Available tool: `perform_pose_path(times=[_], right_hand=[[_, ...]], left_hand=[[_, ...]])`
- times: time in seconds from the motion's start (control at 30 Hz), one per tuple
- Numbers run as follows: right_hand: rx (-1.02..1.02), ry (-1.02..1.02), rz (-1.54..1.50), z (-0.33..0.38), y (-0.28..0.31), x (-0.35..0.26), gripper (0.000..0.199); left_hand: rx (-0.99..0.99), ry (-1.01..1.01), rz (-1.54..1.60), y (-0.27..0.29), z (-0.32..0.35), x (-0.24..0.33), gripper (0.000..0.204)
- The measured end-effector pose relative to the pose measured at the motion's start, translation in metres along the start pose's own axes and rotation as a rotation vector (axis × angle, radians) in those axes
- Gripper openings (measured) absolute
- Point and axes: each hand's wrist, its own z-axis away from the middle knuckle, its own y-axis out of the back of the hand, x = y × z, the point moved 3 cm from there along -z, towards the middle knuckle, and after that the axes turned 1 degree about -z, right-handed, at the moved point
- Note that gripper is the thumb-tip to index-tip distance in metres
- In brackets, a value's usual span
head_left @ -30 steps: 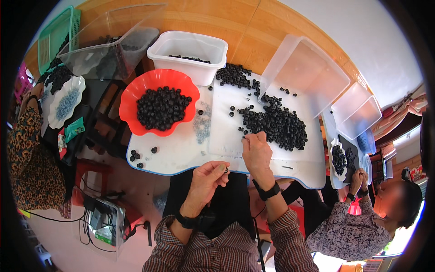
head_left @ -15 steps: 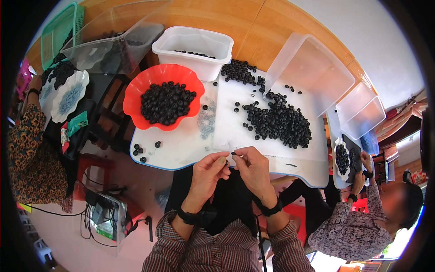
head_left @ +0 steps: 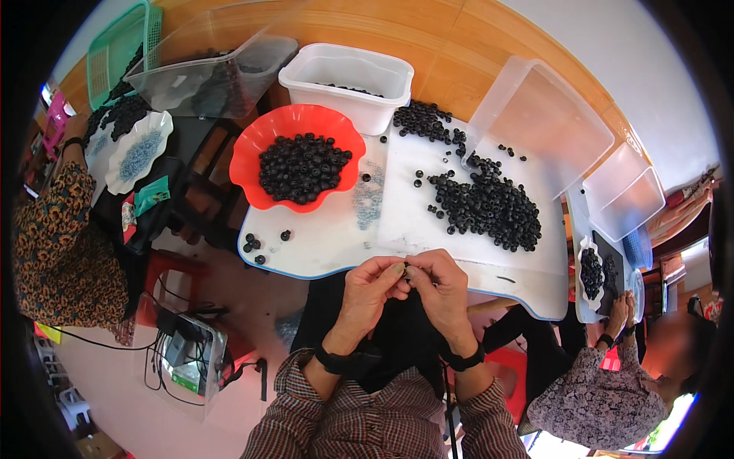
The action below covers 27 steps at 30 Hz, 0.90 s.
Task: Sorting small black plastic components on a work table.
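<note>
My left hand (head_left: 367, 297) and my right hand (head_left: 441, 297) meet at the fingertips in front of the table's near edge. Both pinch a small round black piece (head_left: 407, 273), mostly covered by the fingers; whether it is one part or two joined, I cannot tell. Beyond my hands, a large heap of similar black pieces (head_left: 493, 206) lies on a white board (head_left: 405, 222). To the left, a red scalloped bowl (head_left: 246, 157) holds many more of them. Several loose black pieces (head_left: 253, 242) rest near the table's left corner.
A white tub (head_left: 344, 63) stands behind the bowl. A clear plastic bin (head_left: 539, 115) tilts over the board's far right. Tiny clear pieces (head_left: 368, 199) lie beside the bowl. Co-workers sit at left (head_left: 65, 260) and right (head_left: 600, 398). A clear box with cables (head_left: 183, 359) is at lower left.
My hands have come together, and the black pieces that showed apart at the fingertips are now mostly hidden between them. The whole view has shifted slightly. The right co-worker's hands have moved nearer their body.
</note>
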Motion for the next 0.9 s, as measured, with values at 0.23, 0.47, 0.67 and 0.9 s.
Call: perform_pose_path(times=[0.23, 0.47, 0.67, 0.9], right_hand=[[0.011, -0.271, -0.292, 0.0045, -0.0002, 0.0061, 0.011], [-0.046, -0.36, -0.322, 0.0047, 0.0038, 0.002, 0.013], [-0.037, -0.254, -0.302, 0.0086, 0.0036, 0.0025, 0.013], [-0.027, -0.144, -0.294, 0.0098, 0.0009, 0.0032, 0.014]], left_hand=[[-0.003, 0.02, -0.019, -0.0002, 0.0016, 0.001, 0.017], [-0.002, 0.035, 0.017, -0.003, 0.0035, 0.0042, 0.018], [-0.022, 0.03, 0.095, 0.0001, 0.0025, 0.0025, 0.02], [0.002, 0.027, 0.082, -0.005, 0.0049, 0.0071, 0.021]])
